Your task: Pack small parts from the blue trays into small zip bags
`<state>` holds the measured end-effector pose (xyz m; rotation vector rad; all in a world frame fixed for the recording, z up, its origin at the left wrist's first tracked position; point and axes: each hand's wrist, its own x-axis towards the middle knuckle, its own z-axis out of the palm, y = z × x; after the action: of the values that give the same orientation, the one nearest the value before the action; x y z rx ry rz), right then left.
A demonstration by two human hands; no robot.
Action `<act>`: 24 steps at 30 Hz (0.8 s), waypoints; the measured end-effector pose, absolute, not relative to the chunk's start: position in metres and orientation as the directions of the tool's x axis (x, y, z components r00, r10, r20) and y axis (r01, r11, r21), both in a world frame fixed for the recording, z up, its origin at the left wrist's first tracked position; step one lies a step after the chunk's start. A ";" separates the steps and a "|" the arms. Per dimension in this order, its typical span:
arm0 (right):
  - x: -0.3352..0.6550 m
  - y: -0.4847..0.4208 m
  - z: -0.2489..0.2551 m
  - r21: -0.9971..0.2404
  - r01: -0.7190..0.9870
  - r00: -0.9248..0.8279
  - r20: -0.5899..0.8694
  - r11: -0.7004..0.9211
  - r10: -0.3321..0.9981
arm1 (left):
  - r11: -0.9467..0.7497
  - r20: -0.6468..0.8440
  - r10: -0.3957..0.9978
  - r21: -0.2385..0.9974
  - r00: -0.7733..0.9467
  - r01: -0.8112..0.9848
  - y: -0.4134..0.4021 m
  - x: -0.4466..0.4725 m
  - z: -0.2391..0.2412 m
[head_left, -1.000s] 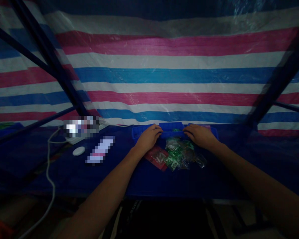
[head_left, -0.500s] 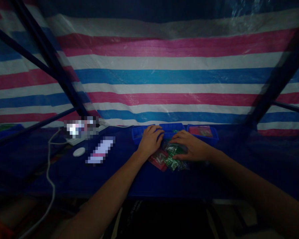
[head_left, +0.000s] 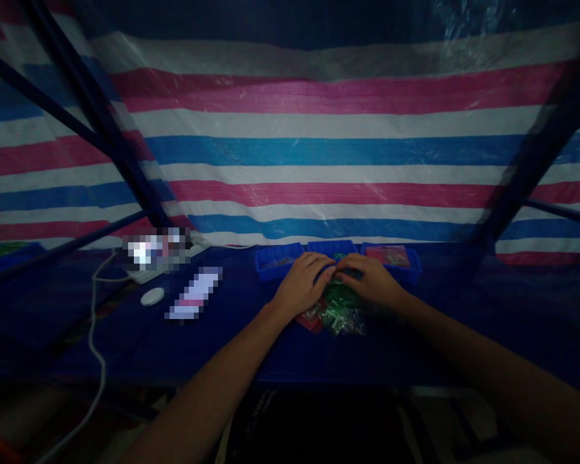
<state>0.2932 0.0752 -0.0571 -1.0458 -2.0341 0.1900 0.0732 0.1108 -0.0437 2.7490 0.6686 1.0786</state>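
Small clear plastic packets with green contents lie in a loose pile on the blue table, below my hands. A red packet sticks out at the pile's left, partly under my left wrist. My left hand is over the left side of the pile, fingers curled and closed. My right hand comes in from the other side, thumb and fingers drawn together. The fingertips of both hands meet just above the green packets. Whatever they pinch there is hidden and too dark to make out.
Three blue bins stand along the back: a left bin with small items, a middle bin, and a right bin holding a red packet. Leftward are a blurred phone, a white disc, and a white cable.
My left hand has moved right and slightly down, toward my right hand. My fingertips, apart before, are now together above the green packets, and the left bin shows more.
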 end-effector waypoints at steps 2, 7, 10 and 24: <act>0.295 0.076 -0.056 -0.601 0.550 -0.207 0.575 0.581 0.791 | -0.883 0.603 0.469 0.290 0.646 0.370 0.110 0.073 -0.045; 0.295 0.081 -0.062 -0.862 0.216 -0.036 0.463 0.459 0.886 | -0.827 0.595 0.560 0.448 0.577 0.340 0.113 0.078 -0.051; 0.291 0.083 -0.064 -0.902 0.132 -0.039 0.410 0.411 0.911 | -0.779 0.588 0.617 0.554 0.523 0.294 0.112 0.082 -0.050; 0.283 0.074 -0.063 -0.907 0.179 -0.109 0.368 0.382 0.924 | -0.728 0.552 0.681 0.578 0.481 0.368 0.106 0.078 -0.042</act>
<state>0.2832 0.0737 -0.0628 -1.0156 -1.5642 0.8660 0.0777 0.1059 -0.0418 2.3491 0.8774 1.1274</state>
